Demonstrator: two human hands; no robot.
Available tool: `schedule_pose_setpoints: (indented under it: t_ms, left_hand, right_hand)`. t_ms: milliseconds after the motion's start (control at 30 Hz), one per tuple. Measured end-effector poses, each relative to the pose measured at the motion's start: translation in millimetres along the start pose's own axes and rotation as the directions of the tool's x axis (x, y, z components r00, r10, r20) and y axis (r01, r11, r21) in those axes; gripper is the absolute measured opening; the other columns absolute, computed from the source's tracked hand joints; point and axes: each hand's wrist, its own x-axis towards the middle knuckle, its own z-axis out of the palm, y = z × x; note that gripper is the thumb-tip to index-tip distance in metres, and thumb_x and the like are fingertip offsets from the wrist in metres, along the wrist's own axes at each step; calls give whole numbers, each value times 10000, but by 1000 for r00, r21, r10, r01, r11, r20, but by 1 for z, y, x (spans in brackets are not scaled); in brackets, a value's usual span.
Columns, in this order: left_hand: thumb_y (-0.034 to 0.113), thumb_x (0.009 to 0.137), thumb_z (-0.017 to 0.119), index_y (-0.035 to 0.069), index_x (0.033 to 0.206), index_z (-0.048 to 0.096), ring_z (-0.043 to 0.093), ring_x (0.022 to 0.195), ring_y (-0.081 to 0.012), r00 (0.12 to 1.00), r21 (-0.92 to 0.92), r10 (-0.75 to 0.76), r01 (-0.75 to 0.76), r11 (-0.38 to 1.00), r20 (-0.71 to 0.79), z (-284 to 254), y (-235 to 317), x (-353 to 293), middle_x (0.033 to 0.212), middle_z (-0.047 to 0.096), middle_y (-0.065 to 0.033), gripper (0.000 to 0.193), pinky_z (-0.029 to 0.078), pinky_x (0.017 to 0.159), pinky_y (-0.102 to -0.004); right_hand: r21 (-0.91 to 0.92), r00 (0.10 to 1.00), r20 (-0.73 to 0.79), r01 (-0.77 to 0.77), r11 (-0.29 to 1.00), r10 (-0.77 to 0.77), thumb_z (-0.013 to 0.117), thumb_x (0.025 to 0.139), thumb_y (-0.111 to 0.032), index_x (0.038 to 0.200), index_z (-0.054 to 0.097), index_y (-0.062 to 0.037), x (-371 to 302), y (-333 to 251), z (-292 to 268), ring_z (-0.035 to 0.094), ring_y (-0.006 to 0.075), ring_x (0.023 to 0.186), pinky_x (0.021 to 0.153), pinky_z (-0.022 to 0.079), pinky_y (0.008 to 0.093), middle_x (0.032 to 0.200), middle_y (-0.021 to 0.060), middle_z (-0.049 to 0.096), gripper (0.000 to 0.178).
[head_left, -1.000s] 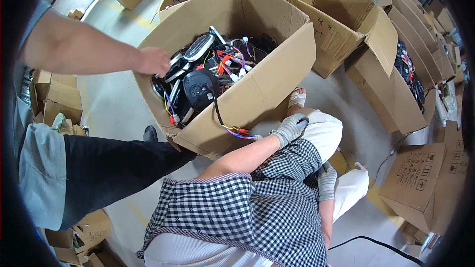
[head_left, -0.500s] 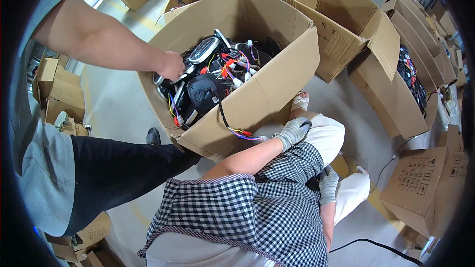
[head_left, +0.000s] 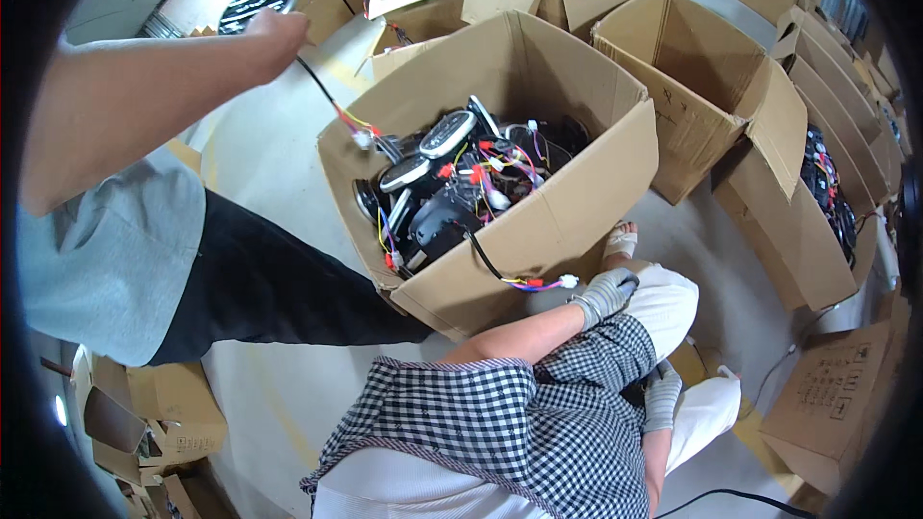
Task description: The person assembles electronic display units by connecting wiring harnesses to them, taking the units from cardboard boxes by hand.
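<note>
Big cardboard box (head_left: pixel 553 221) with a heap of black wired gadgets (head_left: pixel 444 221) inside, right in front of the person's knees
One cable (head_left: pixel 530 283) flops over the near wall, its end close to the left hand (head_left: pixel 606 298), which is gloved and resting on a white trouser leg (head_left: pixel 665 306); can't make out if it's gripping anything. Right hand (head_left: pixel 661 397), also gloved, is against the other leg, grip hidden. Over left, a co-worker's hand (head_left: pixel 279 37) is holding up a round gadget (head_left: pixel 258 2).

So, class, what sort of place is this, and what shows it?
Probably a workshop or storeroom for electrical parts: a large cardboard box holds piled black wired units, more open boxes stand around, and the floor is bare grey.
</note>
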Motion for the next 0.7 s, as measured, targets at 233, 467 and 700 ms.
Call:
schedule_pose_setpoints:
  t_ms: [233,467,700]
  left_hand:
    - [186,857,620,79,958,652,621,770,-263,997,22,72,-72,997,-34,16,-17,1,864,662,-123,151,487,736,-340]
    - [169,856,615,73,951,654,605,728,-236,999,-63,30,-28,998,40,9,-11,0,827,659,-103,140,480,705,-332]
    - [159,856,617,69,951,659,602,728,-222,1000,-29,6,-6,1000,-9,10,-15,3,821,658,-106,137,478,698,-321]
  right_hand:
    - [33,991,-84,110,993,-106,500,801,-53,863,614,50,8,48,5,558,230,626,629,456,375,726,189,629,166]
    - [-148,998,55,15,989,-7,496,829,24,1103,616,51,-1,0,-7,591,151,864,817,457,282,993,110,677,300]
    - [28,976,-116,186,982,-181,489,822,-65,782,577,54,1,15,7,480,211,571,578,427,360,643,151,561,153]
